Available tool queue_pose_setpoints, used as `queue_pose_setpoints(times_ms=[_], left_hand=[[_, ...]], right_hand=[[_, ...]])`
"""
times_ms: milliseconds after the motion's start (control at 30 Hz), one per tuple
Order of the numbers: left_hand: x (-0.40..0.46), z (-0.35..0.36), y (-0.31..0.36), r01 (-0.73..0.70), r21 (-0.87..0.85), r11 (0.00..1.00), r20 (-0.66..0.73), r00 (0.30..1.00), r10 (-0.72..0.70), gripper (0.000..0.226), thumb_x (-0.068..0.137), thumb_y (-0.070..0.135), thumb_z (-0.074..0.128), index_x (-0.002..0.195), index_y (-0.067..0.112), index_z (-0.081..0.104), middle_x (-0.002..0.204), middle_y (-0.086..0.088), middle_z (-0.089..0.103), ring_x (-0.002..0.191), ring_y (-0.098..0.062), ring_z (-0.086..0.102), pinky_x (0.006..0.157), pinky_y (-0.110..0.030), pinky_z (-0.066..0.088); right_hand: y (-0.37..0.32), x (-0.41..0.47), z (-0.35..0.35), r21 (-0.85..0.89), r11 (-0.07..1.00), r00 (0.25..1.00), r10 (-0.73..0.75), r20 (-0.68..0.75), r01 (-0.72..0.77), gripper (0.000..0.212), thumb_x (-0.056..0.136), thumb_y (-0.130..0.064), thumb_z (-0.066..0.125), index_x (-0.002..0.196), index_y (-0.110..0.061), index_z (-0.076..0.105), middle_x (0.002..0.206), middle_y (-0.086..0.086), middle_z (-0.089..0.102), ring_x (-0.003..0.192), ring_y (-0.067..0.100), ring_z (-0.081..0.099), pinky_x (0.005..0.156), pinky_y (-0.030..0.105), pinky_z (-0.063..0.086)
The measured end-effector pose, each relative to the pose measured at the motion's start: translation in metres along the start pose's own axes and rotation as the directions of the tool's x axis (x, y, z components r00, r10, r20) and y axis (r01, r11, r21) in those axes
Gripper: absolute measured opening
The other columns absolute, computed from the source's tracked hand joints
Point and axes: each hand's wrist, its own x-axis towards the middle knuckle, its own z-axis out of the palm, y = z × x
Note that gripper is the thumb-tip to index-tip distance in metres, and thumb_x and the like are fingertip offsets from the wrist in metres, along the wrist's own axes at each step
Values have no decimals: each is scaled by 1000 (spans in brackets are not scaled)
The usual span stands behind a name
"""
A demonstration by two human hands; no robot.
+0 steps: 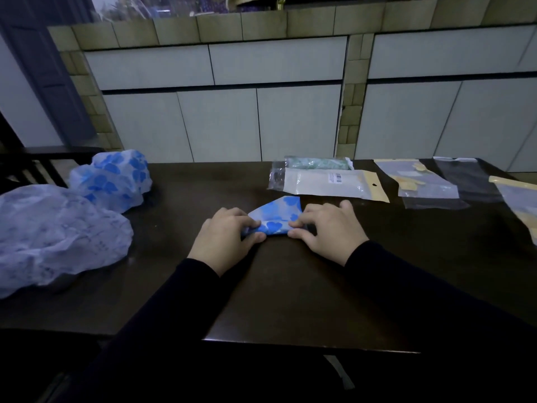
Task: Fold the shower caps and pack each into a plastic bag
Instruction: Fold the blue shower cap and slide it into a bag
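Right now I am mid-fold: my left hand (225,238) and right hand (327,228) pinch the blue-hearted shower cap (276,216) by its near corners, pressed flat on the counter (290,286). Next, I judge, one tighter fold, then the empty plastic bag (328,184) just beyond.

Hardly anything here can be read. The one printed sign is a small white sticker with a barcode (338,178) and a few lines of tiny print beside it; it sits on the white plastic bag with the yellow header strip (328,184), which lies on the table (290,286) just beyond the hands. The bars show as dark stripes, but the digits and the words are too small and blurred to make out. No brand or number is legible anywhere else.
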Motion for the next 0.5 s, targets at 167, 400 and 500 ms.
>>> queue_pose_setpoints(times_ms=[167, 400, 500], left_hand=[[1, -2, 4, -33, 95, 995, -16, 999, 35, 31, 91, 50, 54, 113, 34, 68, 105, 10, 61, 102, -15, 51, 81, -30, 37], [2, -7, 10, -45, 127, 991, 2, 999, 45, 29, 96, 48, 45, 110, 39, 68, 103, 11, 63, 102, -16, 53, 81, -32, 34], [8, -6, 8, -35, 94, 995, 18, 999, 33, 28, 95, 47, 46, 103, 36, 70, 98, 11, 64, 100, -16, 57, 81, -32, 39]], right_hand=[[-1, 0, -1, -48, 999, 999, -22, -27, 20, 32, 96, -51, 42, 113, -36, 65, 105, -12, 63, 96, 13, 54, 81, 33, 24], [-2, 5, -4, -32, 999, 1000, -2, 4, 2, 25, 98, -39, 42, 104, -30, 65, 100, -10, 65, 95, 12, 55, 88, 32, 23], [-1, 9, -6, -22, 999, 999, 31, 31, -30, 26, 99, -38, 41, 101, -29, 65, 101, -9, 64, 96, 13, 56, 90, 33, 22]])
